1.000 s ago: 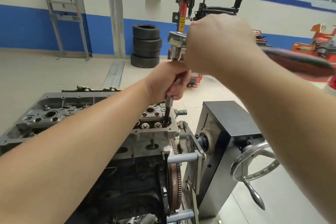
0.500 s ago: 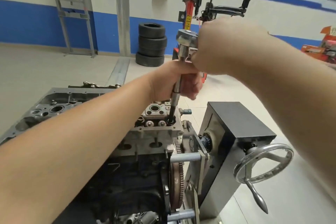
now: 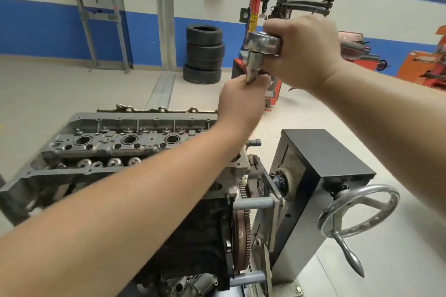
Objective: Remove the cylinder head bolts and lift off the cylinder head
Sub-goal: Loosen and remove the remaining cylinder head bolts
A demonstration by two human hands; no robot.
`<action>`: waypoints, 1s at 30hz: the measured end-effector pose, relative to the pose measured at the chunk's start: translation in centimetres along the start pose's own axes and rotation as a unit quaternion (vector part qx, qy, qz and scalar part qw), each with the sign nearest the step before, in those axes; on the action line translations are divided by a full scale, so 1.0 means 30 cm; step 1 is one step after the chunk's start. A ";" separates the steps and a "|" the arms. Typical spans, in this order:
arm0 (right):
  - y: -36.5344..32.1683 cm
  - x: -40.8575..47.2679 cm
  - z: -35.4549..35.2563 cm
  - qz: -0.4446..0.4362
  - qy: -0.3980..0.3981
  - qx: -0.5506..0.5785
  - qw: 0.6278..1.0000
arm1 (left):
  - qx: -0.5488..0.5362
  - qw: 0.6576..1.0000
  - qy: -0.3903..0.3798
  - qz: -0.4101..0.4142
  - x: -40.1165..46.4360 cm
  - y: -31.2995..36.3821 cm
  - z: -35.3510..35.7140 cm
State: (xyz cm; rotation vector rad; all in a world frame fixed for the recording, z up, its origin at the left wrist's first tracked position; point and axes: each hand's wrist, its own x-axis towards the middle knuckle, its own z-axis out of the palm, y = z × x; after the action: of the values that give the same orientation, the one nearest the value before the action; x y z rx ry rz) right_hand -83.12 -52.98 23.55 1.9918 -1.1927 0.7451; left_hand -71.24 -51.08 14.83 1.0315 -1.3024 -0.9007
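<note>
The grey cylinder head sits on the dark engine block, which is bolted to a stand. Its spark plug wells and valve gear face up. My right hand grips the ratchet wrench just behind its round chrome head. Below that head, my left hand is wrapped round the extension bar. The lower end of the bar and the bolt at the head's right end are hidden behind my left hand and forearm.
The stand's black and grey gearbox housing with a chrome handwheel stands to the right of the engine. The flywheel faces it. A stack of tyres and a red tyre changer stand farther back on the tiled floor.
Both hands have risen with the ratchet and extension. The bar's lower end, seated in the head's right end before, is now hidden behind my left hand. The camera tilted, showing more of the head.
</note>
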 end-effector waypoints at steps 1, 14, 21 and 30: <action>-0.008 0.017 -0.016 0.024 -0.054 -0.004 0.998 | 0.002 0.998 -0.068 0.000 0.023 0.002 -0.029; 0.018 0.001 -0.044 -0.049 -0.001 -0.053 0.997 | -0.025 0.998 -0.031 -0.051 -0.001 -0.041 -0.002; -0.053 0.038 -0.063 0.006 -0.093 -0.059 0.994 | -0.028 0.977 -0.208 -0.021 0.056 -0.048 -0.083; -0.107 -0.009 -0.126 -0.008 -0.031 -0.179 0.983 | -0.082 0.959 -0.261 -0.072 0.062 -0.050 -0.077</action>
State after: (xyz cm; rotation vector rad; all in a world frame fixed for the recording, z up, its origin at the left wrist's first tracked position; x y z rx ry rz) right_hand -80.81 -48.75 24.74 1.7316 -1.2467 0.4269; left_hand -68.74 -53.10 14.03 0.7906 -1.5630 -1.4354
